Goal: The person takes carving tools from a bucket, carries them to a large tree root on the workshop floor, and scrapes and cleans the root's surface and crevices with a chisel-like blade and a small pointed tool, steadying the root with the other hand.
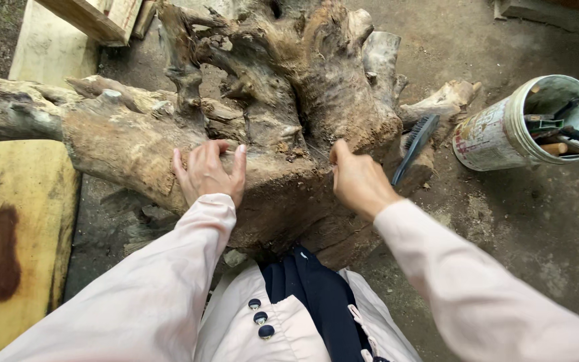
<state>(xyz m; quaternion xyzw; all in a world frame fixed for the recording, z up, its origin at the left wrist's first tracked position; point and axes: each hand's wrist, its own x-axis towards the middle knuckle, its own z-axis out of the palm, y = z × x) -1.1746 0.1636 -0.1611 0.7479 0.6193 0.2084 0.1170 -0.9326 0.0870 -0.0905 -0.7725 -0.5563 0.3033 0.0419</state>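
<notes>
A big gnarled tree stump of brown weathered wood with twisted roots lies in front of me. My left hand rests flat on its near top face with the fingers spread, holding nothing. My right hand is closed, its thumb pressed against the wood; whether something small is in the fist is hidden. A dark brush leans against the stump's right side, just beyond my right hand and apart from it. Pale pink sleeves cover both arms.
A white plastic bucket with several hand tools lies tilted at the right on the dirt floor. A yellow wooden plank with a dark knot runs along the left. More timber sits at the top left.
</notes>
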